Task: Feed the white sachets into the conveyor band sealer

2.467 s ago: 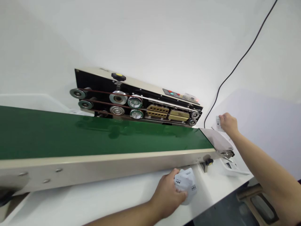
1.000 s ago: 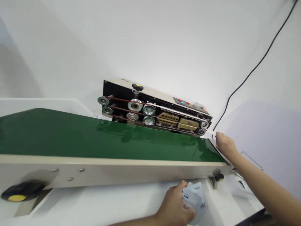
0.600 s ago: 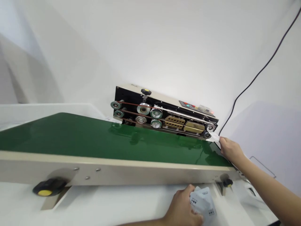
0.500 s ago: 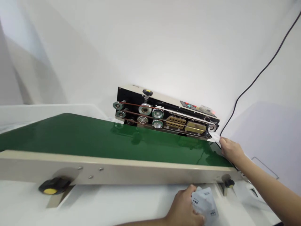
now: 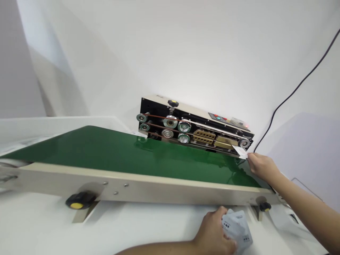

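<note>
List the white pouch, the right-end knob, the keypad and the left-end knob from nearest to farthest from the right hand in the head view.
From the right hand:
1. White pouch: pinched in the fingers, just left.
2. Right-end knob: just below.
3. Keypad: up and left, atop the sealer.
4. Left-end knob: far left.

Here's the band sealer point(image 5: 195, 125), pulleys and belts on show, right along the green conveyor belt point(image 5: 132, 156)! A yellow-capped knob point(image 5: 80, 200) juts from the cream side rail point(image 5: 159, 189), and a black cable point(image 5: 294, 94) climbs the white wall point(image 5: 186, 53)!
</note>
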{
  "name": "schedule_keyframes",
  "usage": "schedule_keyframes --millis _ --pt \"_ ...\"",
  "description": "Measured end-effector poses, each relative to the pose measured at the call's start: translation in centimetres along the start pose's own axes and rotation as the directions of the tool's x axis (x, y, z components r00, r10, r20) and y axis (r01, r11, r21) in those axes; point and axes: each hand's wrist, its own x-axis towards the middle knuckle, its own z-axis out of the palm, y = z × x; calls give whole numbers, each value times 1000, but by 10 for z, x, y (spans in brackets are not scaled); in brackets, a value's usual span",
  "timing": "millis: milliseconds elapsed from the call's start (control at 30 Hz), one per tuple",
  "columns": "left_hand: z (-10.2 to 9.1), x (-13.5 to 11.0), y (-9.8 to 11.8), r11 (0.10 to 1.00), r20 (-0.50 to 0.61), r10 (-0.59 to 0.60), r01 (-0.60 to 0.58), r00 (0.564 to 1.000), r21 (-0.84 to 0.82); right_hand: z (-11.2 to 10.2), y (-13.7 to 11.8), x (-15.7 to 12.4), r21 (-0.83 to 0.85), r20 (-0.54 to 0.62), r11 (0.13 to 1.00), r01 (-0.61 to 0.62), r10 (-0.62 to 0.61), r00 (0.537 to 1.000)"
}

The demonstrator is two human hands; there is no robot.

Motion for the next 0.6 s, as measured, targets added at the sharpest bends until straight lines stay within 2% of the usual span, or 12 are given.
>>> schedule_keyframes --millis 267,500,600 --pt "3 -2 -1 999 -11 -28 27 1000 -47 -14 -11 18 98 -13 995 -5 6 1000" --pt "3 -2 -2 996 12 -38 39 999 -85 -24 -23 23 155 -134 985 69 -49 990" --pt "3 -2 -2 996 4 -33 34 999 -80 -26 -26 23 168 -137 982 83 -60 989"
